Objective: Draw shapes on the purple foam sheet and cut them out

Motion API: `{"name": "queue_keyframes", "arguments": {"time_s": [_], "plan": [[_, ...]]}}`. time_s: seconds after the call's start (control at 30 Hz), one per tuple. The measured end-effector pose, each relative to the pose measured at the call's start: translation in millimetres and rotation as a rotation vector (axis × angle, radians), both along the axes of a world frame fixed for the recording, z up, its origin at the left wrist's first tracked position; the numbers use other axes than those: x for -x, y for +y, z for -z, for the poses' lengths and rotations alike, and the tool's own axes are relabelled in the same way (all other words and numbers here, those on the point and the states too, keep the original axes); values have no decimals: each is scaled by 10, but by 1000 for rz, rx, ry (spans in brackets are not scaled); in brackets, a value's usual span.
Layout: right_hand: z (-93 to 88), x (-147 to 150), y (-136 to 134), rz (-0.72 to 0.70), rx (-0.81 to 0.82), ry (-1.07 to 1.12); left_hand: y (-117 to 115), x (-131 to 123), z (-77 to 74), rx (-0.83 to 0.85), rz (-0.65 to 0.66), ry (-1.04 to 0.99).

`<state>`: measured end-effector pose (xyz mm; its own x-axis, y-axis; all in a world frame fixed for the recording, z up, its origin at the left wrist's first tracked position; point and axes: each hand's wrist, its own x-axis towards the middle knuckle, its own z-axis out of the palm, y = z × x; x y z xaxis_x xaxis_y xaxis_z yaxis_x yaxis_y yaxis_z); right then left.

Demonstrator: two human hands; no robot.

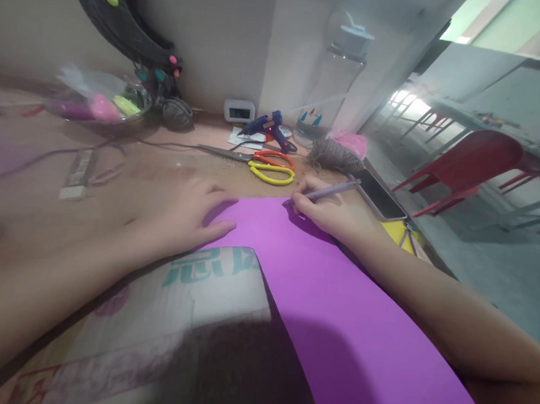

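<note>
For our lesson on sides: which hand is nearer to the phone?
Right: the right hand rests just left of the phone; the left hand is farther left, at the purple sheet.

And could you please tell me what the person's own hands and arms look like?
The left hand and right hand are bare, with no gloves, rings or watches visible. The forearms are uncovered too; no sleeves show.

Scissors (pixel 250 159) behind the sheet (pixel 346 310) — glue gun (pixel 268 126) beyond.

Room over purple paper (pixel 311 277); scissors (pixel 253 159) beyond (phone (pixel 380 197) blocks right).
</note>
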<state>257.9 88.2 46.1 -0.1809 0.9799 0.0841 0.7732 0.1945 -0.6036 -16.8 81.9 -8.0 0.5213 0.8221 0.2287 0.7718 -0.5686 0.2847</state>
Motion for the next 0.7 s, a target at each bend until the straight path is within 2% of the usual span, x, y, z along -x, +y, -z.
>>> {"name": "queue_keyframes", "arguments": {"time_s": [0.3, 0.7], "plan": [[-127, 45, -64, 11, 19, -80, 3, 2, -7, -1, 3, 3], [-51, -28, -32, 3, 29, 40, -5, 0, -16, 28, 3, 3]]}}
